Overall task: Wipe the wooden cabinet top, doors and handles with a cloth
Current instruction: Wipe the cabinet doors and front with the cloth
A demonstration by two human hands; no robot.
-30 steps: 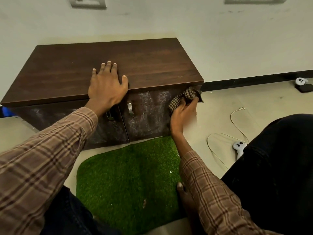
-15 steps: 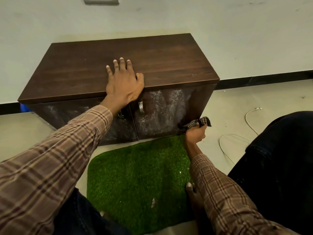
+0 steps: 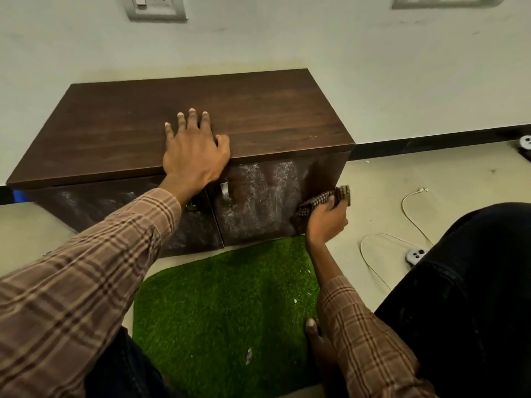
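A low dark wooden cabinet [image 3: 258, 116] stands against the wall. My left hand [image 3: 195, 156] lies flat on the front edge of its top, fingers spread. My right hand [image 3: 326, 216] grips a checked cloth [image 3: 330, 198] and presses it against the lower right corner of the right door [image 3: 258, 202], which carries white dusty smears. A metal handle [image 3: 225, 191] shows on the right door. The left door [image 3: 115, 208] is also smeared, and my left forearm partly hides its handle.
A green artificial-grass mat [image 3: 224, 305] lies on the floor in front of the cabinet. A white cable [image 3: 408, 208] and a small white controller [image 3: 415, 255] sit on the floor at the right. My dark trouser leg [image 3: 465, 297] fills the lower right. Wall sockets [image 3: 155, 5] are above.
My right hand swept the cloth from the top right corner of the right door down to its bottom right corner, then up slightly. My left hand stayed on the cabinet top.
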